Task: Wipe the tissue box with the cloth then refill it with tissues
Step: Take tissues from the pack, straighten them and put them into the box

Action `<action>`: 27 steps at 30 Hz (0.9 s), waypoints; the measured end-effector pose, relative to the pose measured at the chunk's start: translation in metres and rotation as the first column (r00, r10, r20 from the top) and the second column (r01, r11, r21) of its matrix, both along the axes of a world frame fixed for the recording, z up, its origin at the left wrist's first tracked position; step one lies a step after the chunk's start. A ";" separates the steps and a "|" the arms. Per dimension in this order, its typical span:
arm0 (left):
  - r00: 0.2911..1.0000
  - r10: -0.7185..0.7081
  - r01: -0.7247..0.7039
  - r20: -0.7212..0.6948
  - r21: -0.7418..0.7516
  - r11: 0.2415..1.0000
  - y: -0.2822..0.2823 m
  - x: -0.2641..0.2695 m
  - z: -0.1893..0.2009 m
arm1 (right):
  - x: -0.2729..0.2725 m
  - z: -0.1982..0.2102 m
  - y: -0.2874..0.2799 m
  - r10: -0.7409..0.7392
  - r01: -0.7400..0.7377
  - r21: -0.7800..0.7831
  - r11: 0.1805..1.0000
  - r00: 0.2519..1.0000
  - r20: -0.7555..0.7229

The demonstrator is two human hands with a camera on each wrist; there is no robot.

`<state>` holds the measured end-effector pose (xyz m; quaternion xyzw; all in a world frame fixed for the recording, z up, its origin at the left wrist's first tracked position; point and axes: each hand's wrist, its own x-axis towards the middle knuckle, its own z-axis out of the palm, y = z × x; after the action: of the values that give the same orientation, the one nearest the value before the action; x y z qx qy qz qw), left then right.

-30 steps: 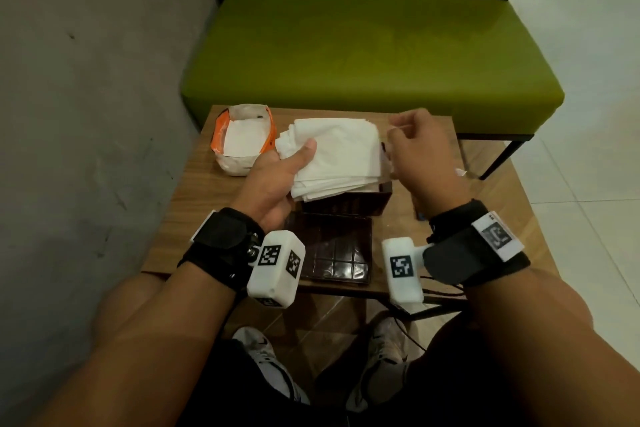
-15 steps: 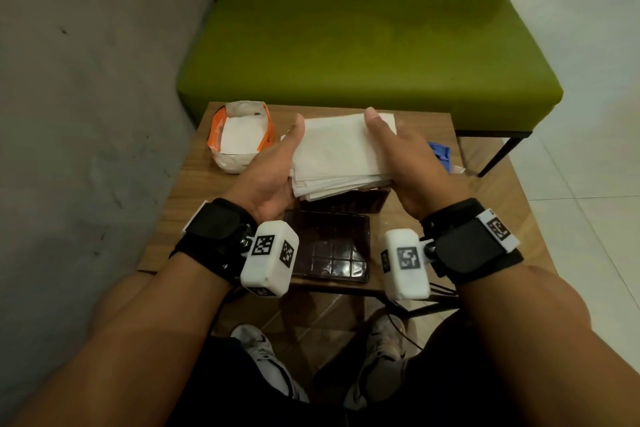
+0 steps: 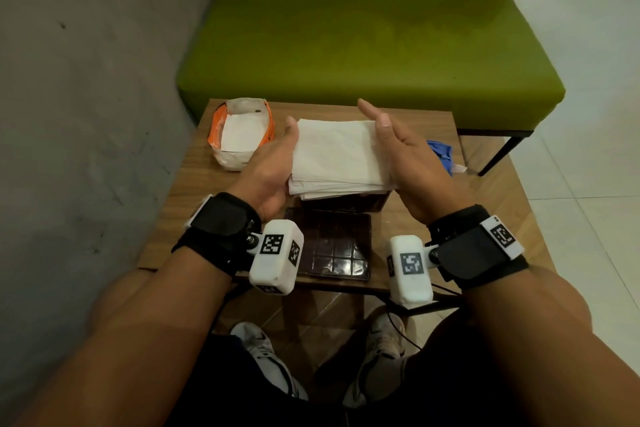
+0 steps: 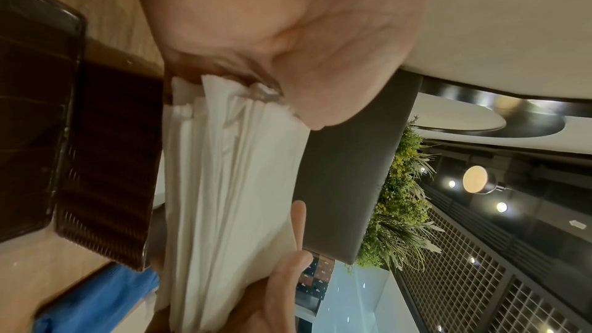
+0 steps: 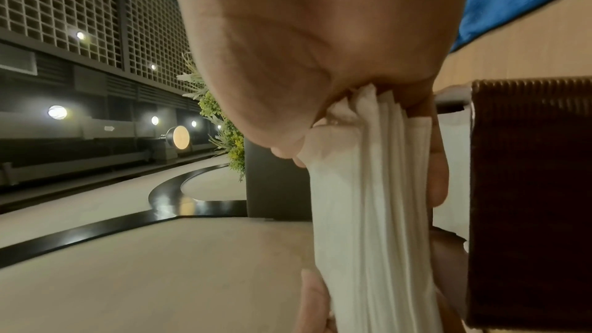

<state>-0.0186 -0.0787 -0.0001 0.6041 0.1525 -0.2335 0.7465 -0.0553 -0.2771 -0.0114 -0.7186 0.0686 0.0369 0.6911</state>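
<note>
Stack of white folded tissues (image 3: 337, 158) sits directly over the dark brown ribbed tissue box (image 3: 375, 202), held just above its opening, flat and level. Left hand (image 3: 272, 172) and right hand (image 3: 408, 163) press its two opposite side edges between flat, extended fingers; nothing curled round it. Next move, by my read: straight down into the box. Box's dark lid (image 3: 330, 248) lies nearer me than the box, blue cloth (image 3: 440, 153) right of it, orange-and-white tissue pack (image 3: 240, 132) left. No readable text.

Tissue stack (image 3: 337, 152) over tissue box (image 3: 375, 202), lid (image 3: 329, 246) before it.
</note>
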 end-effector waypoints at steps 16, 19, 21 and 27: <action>0.985 -0.161 0.166 0.056 -0.088 0.982 0.009 0.004 -0.009 | -0.014 0.007 0.003 0.079 0.203 -0.548 0.811 0.891 0.447; 0.985 -0.169 0.173 0.044 -0.137 0.975 0.006 0.002 -0.005 | -0.012 0.004 0.010 0.309 0.131 -0.685 0.717 0.821 0.480; 0.986 -0.163 0.168 0.046 -0.147 0.975 0.004 0.002 -0.004 | -0.009 -0.001 0.014 0.410 0.107 -0.754 0.648 0.786 0.463; 0.988 -0.150 0.153 0.032 -0.183 0.971 0.001 0.000 -0.003 | -0.005 -0.010 0.021 0.473 0.180 -0.819 0.545 0.740 0.478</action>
<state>-0.0184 -0.0778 -0.0028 0.5440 0.0768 -0.2975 0.7808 -0.0599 -0.2564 -0.0212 -0.9222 -0.2340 -0.1905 0.2418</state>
